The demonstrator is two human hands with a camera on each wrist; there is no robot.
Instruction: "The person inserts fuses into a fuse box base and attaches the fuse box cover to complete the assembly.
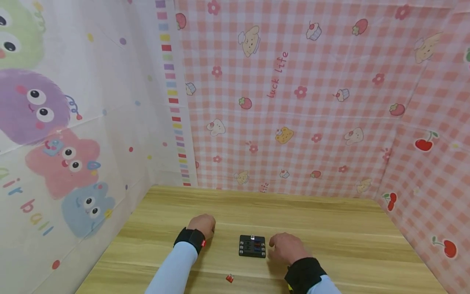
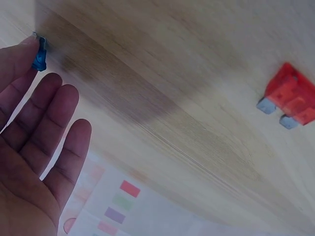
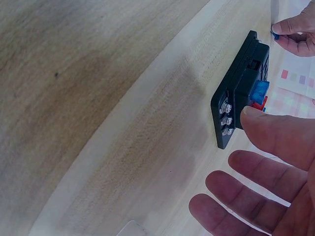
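We are pinching a small blue fuse (image 2: 39,61) in the left hand (image 1: 202,226), over the table (image 1: 330,216) left of the fuse box (image 1: 251,246), likely leaving its prongs bare. We are holding the right hand (image 1: 289,248) loose and empty just beside the box, perhaps for steadying it. Seated fuses (image 3: 260,92) are blocking some slots; a loose red fuse (image 1: 229,278) is lying nearer us.

Surface (image 1: 349,220): one, pale yellow-brown, wood-grain finish, grain running crosswise. Directly on it:

1. Black fuse block (image 1: 252,250), rectangular, lying flat, metal screw terminals (image 3: 225,106) along two opposite sides.
2. Red blade fuse (image 1: 229,278), two metal prongs (image 2: 266,105), loose, apart from the block, nearer the wearer and to its left.
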